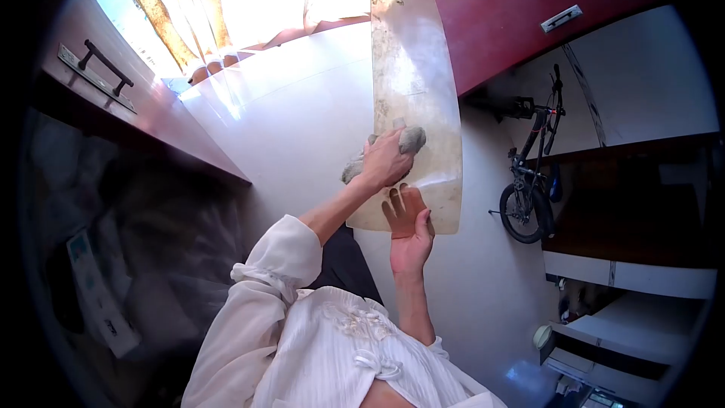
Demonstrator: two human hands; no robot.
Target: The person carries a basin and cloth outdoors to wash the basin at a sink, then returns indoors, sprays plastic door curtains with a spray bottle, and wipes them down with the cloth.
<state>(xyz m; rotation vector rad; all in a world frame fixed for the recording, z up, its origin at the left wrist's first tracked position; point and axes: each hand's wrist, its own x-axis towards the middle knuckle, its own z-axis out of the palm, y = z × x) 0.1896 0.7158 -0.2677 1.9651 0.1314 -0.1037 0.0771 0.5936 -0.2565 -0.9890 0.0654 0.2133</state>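
Note:
A long, clear, yellowish plastic sheet runs from the top of the view down towards me, with dirt marks on its upper part. My left hand is closed on a bunched grey cloth and presses it against the sheet's lower half. My right hand holds the sheet's bottom edge. Its fingers lie behind the sheet and show through it, while the thumb appears to be on the front side. The palm faces me.
To the right, a black bicycle stands by a white wall. A red door panel with a metal handle is at upper right, and another handled panel at left. Bright curtains hang at upper left. White shelving stands at lower right.

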